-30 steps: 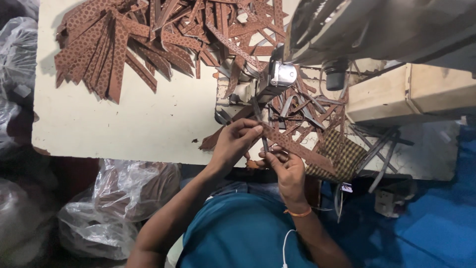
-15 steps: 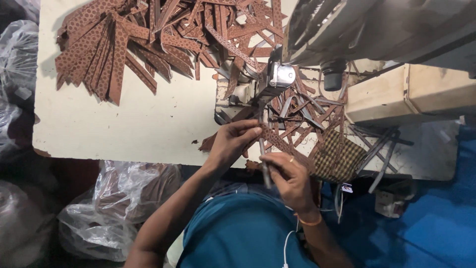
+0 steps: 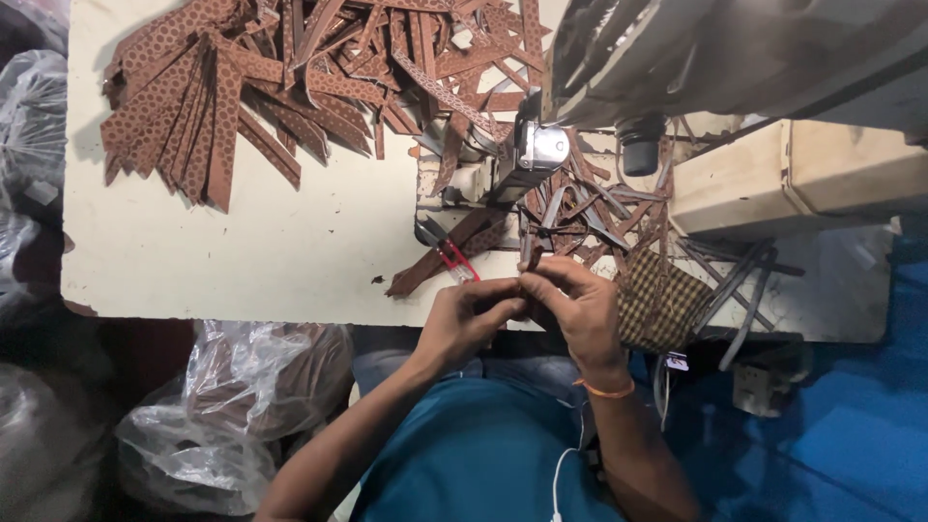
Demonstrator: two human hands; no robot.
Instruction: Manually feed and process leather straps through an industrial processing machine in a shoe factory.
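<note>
On the pale bench [image 3: 242, 261], the left hand [image 3: 466, 319] and right hand [image 3: 580, 309] both pinch one small brown strip [image 3: 531, 259]; more strips [image 3: 290, 77] lie behind.

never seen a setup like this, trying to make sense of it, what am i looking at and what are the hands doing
This is one view from a camera worn on a person's head, looking down at their own two bare hands. They sit at a cream-coloured worktable with a grey sewing machine at the upper right. Heaps of brown patterned flat strips lie on the table, with more around the machine's needle area. Red-handled snips lie near the table edge. The left hand and right hand meet at the fingertips, pinching a small brown strip piece between them. Clear plastic bags sit below.
</note>
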